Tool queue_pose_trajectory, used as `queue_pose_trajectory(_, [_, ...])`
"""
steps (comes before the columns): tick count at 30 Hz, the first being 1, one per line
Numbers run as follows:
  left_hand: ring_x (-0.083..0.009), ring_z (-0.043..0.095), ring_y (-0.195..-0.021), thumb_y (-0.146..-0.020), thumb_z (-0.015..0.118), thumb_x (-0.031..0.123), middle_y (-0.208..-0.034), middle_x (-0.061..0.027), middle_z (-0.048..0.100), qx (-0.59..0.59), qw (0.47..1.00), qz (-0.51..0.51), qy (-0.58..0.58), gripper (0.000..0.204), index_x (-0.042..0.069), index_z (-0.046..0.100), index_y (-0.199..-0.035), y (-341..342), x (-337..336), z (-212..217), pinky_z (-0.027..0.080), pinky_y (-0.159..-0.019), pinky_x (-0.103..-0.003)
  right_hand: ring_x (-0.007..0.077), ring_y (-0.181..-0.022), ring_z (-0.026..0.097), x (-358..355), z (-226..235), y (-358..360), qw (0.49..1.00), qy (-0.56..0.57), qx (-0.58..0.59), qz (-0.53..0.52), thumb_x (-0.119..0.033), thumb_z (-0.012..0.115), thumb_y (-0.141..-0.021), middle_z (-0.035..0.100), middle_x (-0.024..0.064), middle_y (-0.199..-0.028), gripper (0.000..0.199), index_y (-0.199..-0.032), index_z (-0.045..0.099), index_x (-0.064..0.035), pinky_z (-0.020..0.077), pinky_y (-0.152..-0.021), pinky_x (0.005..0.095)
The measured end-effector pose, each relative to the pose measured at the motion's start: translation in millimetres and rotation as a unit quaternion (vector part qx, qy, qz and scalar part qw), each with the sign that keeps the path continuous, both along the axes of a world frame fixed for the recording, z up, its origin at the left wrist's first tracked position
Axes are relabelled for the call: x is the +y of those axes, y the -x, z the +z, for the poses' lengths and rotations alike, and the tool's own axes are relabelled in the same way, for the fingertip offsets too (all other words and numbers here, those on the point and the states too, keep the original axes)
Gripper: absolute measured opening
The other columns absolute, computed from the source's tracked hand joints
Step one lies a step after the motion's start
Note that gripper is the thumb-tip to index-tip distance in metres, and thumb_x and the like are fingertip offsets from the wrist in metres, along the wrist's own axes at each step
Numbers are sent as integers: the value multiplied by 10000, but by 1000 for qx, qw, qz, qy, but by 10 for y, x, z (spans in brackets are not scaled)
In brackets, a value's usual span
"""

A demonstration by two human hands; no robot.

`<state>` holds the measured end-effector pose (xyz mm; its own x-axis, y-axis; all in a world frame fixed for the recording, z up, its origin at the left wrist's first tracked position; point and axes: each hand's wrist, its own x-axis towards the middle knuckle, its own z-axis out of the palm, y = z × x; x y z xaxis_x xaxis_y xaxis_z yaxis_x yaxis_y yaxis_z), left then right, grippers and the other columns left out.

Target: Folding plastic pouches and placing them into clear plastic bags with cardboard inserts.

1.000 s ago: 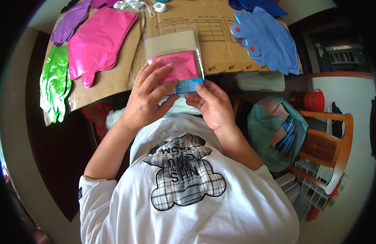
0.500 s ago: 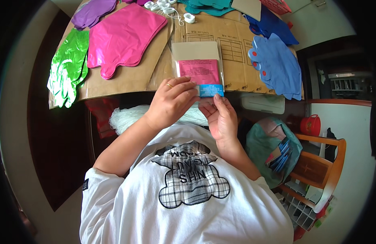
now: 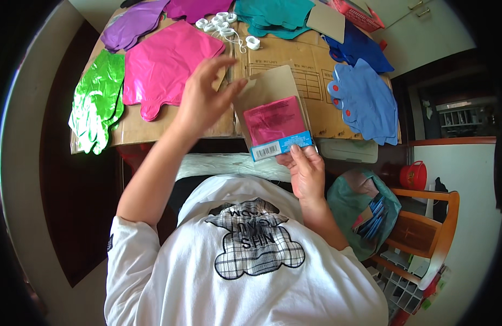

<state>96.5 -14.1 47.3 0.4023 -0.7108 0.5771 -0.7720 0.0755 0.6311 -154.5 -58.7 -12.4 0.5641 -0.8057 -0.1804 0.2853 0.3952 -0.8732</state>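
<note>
My right hand (image 3: 305,171) grips a clear plastic packet (image 3: 267,95) by its lower right corner, thumb on top. Inside the packet show a beige card, a folded pink foil piece (image 3: 275,119) and a blue label strip (image 3: 281,145) with a barcode. The packet is tilted above the table's near edge. My left hand (image 3: 207,89) is raised by the packet's upper left corner, fingers apart and holding nothing. Whether its thumb touches the packet, I cannot tell. Beneath and beyond it lies a large flat pink foil balloon (image 3: 164,65).
Cardboard (image 3: 294,60) covers the table. Flat foil pieces lie around: green (image 3: 96,103), purple (image 3: 134,24), teal (image 3: 273,19), dark blue (image 3: 359,51) and light blue (image 3: 368,100). White string coils (image 3: 218,23) sit at the back. A green bag (image 3: 343,198) rests by a wooden chair (image 3: 425,217).
My left hand has let go of the packet's lower part and moved up and left, its fingers opening. The packet, still in my right hand, has tilted and come nearer, baring the barcode.
</note>
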Motion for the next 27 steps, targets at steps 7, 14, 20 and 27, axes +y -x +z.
queue_pose_trajectory(7, [-134,650,-828,-900,634,167,-961,-80,668,554,802,-197,-103,283,-23,609,-1108,-186,-180,24,522,-723,-250,135,-734,642,-133,245,-88,998,23,-40,-29,-111,607,-909,670,66,-884,118,-981,624,-19,527,-669,255])
queue_pose_trajectory(14, [-169,646,-924,-911,585,76,-1057,-103,641,699,679,-226,-9,297,0,544,-1195,-116,-28,170,541,-813,-317,139,-709,634,-191,193,-195,998,9,-44,-50,-133,618,-904,659,57,-865,121,-977,617,-36,524,-659,267])
queue_pose_trajectory(20, [-197,638,-952,-917,569,61,-1066,-121,627,669,727,-140,62,310,-26,511,-1209,7,10,7,546,-828,-336,152,-743,646,-102,213,-372,997,22,-74,19,-106,577,-920,655,70,-931,178,-1087,560,-45,538,-697,295])
queue_pose_trajectory(27, [-202,604,-1030,-898,583,47,-1182,-125,561,676,713,-183,33,509,21,337,-1343,100,-40,26,541,-837,-358,153,-795,648,-57,170,-507,999,14,-50,-12,-80,592,-906,645,85,-964,194,-1085,530,-37,550,-695,293])
